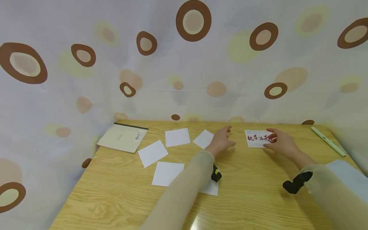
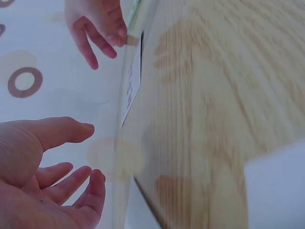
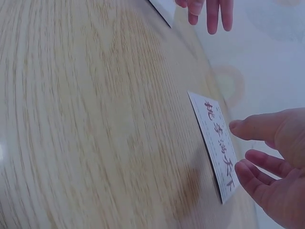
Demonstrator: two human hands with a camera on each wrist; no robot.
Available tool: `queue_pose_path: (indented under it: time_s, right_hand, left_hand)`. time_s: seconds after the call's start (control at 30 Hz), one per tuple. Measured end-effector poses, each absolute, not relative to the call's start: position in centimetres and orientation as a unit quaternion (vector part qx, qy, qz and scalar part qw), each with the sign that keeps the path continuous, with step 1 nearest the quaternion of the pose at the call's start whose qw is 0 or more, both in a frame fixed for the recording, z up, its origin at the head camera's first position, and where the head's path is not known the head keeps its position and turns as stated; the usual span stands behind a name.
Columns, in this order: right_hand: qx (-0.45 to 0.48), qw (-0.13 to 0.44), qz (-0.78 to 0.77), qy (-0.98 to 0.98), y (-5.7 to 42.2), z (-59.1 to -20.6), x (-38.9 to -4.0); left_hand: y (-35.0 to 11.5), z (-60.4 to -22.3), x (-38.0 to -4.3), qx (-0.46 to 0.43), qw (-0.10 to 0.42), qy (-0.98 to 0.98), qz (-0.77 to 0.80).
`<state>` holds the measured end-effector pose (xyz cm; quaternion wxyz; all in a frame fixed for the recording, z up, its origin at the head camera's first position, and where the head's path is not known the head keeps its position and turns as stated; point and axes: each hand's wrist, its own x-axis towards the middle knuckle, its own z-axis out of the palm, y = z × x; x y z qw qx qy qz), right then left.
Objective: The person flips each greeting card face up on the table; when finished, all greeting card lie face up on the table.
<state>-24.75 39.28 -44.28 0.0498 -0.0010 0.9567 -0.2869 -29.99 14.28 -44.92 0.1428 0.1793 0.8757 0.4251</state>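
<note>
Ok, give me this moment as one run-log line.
left hand: empty, near blank white card | right hand: at red-lettered card, contact unclear | red-lettered card: on table, lettering up

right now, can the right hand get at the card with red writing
Likely yes: the right hand is at one end of the card, and the left hand is off to the side, leaving the way free.

The wood-grained tabletop [image 1: 115, 195] carried a pale notebook [image 1: 122, 138] at its far left corner. Five blank white cards [image 1: 177, 137] lay between the left edge and middle, a red-lettered card [image 1: 255, 142] near the far edge, a slim green object [image 1: 333, 145] by the far right corner, a pale blue sheet [image 1: 346, 172] along the right edge.
</note>
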Motion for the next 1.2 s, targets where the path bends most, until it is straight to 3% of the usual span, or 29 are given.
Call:
queue_pose_path:
  time_s: [0.43, 1.2]
  right_hand:
    - [-0.051, 0.030, -0.281, 0.958, 35.7, -43.0, -25.8]
    - [-0.097, 0.042, -0.354, 0.929, 28.0, -44.5, -26.4]
  left_hand:
    - [8.9, -44.3, -31.8, 0.170, 0.109, 0.905, 0.375]
    - [3.5, -45.0, -32.0, 0.141, 0.137, 0.899, 0.391]
